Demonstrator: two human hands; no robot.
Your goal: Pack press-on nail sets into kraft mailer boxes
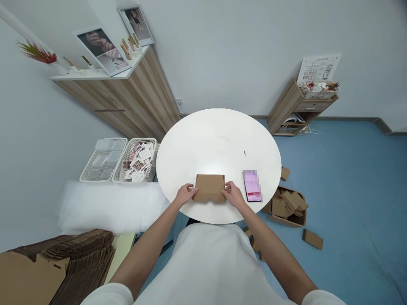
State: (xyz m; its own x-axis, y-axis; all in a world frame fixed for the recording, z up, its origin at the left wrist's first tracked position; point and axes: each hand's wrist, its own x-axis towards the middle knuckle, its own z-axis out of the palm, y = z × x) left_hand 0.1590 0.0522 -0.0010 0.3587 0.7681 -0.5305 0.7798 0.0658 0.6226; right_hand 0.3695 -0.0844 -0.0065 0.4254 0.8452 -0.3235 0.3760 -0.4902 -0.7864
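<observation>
A small brown cardboard box (210, 187) lies flat near the front edge of the round white table (210, 135), its lid folded over. My left hand (186, 194) grips its left side, thumb on the near left corner. On the opposite side my right hand (233, 194) holds the near right corner between thumb and fingers. To the right of the box rests a phone (252, 185) with a lit pinkish screen, partly pixelated. The inside of the box is hidden.
Left of the table stand two white baskets, one with cards (140, 163), one with clear plastic cases (104, 159). Below them are a translucent sheet stack (111, 205) and flat cardboard blanks (89, 262). On the floor at right, a carton (289, 218) holds several small boxes.
</observation>
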